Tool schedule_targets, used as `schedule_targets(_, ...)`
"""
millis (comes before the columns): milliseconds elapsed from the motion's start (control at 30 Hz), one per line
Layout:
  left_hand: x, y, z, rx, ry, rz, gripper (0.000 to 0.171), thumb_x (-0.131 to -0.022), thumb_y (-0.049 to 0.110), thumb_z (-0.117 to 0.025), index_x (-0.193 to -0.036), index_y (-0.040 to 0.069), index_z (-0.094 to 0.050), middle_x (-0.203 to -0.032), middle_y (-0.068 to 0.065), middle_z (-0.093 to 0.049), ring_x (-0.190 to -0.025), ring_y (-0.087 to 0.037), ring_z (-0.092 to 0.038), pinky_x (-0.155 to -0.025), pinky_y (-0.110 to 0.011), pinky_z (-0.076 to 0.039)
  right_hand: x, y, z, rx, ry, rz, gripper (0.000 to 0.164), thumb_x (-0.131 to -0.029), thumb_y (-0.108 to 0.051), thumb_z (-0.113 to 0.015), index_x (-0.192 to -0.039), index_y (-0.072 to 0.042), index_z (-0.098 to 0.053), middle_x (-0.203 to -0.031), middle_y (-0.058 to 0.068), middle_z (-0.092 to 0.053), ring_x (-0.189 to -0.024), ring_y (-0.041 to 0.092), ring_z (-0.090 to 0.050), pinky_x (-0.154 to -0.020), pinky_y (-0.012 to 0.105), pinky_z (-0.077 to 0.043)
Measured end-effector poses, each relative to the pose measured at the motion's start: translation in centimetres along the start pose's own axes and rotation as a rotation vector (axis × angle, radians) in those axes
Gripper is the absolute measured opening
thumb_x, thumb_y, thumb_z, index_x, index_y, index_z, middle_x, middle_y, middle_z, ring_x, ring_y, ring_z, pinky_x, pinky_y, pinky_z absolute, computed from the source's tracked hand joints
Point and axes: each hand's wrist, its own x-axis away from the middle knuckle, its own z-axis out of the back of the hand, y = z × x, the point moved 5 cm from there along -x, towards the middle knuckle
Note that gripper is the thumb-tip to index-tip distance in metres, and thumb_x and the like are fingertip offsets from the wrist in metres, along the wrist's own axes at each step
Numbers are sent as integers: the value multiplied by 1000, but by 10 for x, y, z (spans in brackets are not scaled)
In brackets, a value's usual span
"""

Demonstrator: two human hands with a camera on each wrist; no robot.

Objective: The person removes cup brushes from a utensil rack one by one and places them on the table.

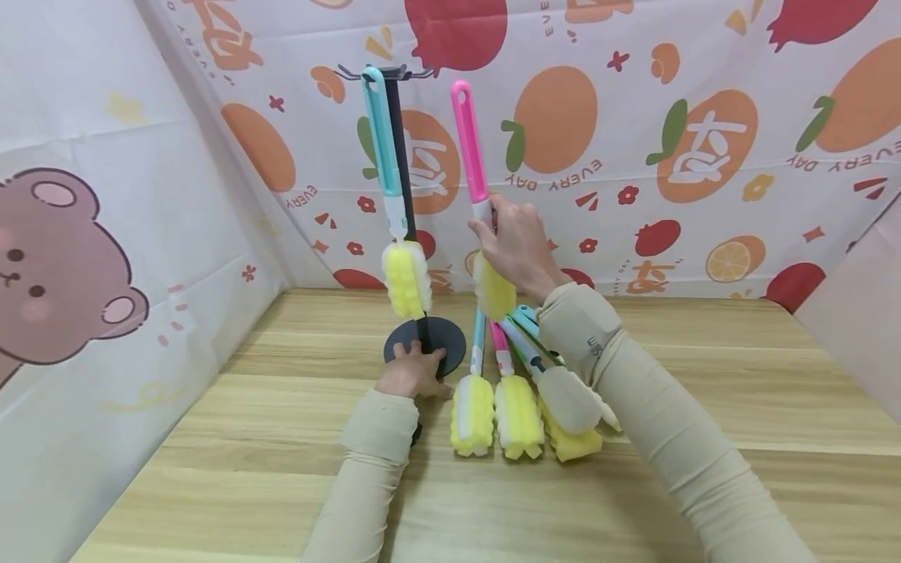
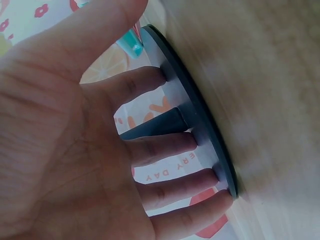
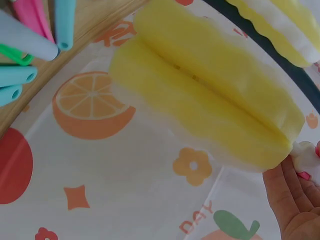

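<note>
A black stand [image 1: 404,156] with hooks at its top rises from a round base [image 1: 450,344]. My left hand [image 1: 414,371] presses that base with spread fingers; in the left wrist view the fingertips [image 2: 189,141] touch its upper face. From one hook hangs a sponge bottle brush with a teal handle [image 1: 382,137] and a yellow-white head [image 1: 407,277]. Right of the stand, my right hand [image 1: 519,244] grips a pink-handled sponge brush [image 1: 470,145] at its white neck, handle up. Its yellow sponge head [image 3: 200,85] hangs below the hand, apart from the stand.
Several more brushes lie in a pile on the wooden table [image 1: 267,469], including yellow-white sponge heads [image 1: 472,416] and a greyish one [image 1: 568,400]. A fruit-print cloth [image 1: 619,195] hangs behind, and a bear-print cloth [image 1: 63,266] covers the left side.
</note>
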Motion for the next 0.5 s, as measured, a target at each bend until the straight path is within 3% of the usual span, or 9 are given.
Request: schedule_targets(500,0,0,-1,-3,9,7,75,-91,42,-76,-155,18,-45,-156,-28,-31,-137,-49,-28,-99,-62,-44,2,11,7,60,-13,-7,25,-99,-9,-67,-114,10,-63,-84,20,-66,-68,29,-64,-69,38,-58)
